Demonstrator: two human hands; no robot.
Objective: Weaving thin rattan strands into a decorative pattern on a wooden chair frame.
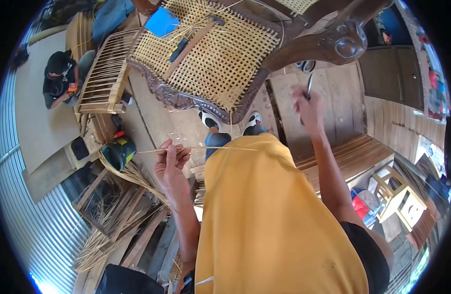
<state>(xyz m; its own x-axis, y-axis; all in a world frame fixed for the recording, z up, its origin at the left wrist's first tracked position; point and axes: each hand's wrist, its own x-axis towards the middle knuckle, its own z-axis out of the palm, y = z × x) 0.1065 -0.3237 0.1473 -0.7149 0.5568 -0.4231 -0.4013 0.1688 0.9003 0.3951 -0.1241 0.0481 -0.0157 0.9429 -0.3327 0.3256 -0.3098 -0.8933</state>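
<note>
My left hand (172,164) pinches a thin cane strand (220,147), which runs sideways across the front of my yellow apron (264,206). Off to the right, my raised right hand (311,111) is closed on a pair of scissors (309,84); their loops show above the hand. Ahead of me is a carved dark wood chair (174,98) with a woven cane seat (220,63). On that seat lie a hammer (189,51), a tool with a yellow and black handle (177,51), a blue square piece (161,22) and some loose strands.
At the far left a person (61,78) sits with an orange object in hand beside a slatted wooden frame (108,73). A dark bucket (118,154) and piled cane strips (100,240) lie left. A wooden bench (343,164) and a yellow wooden stool (404,201) stand right.
</note>
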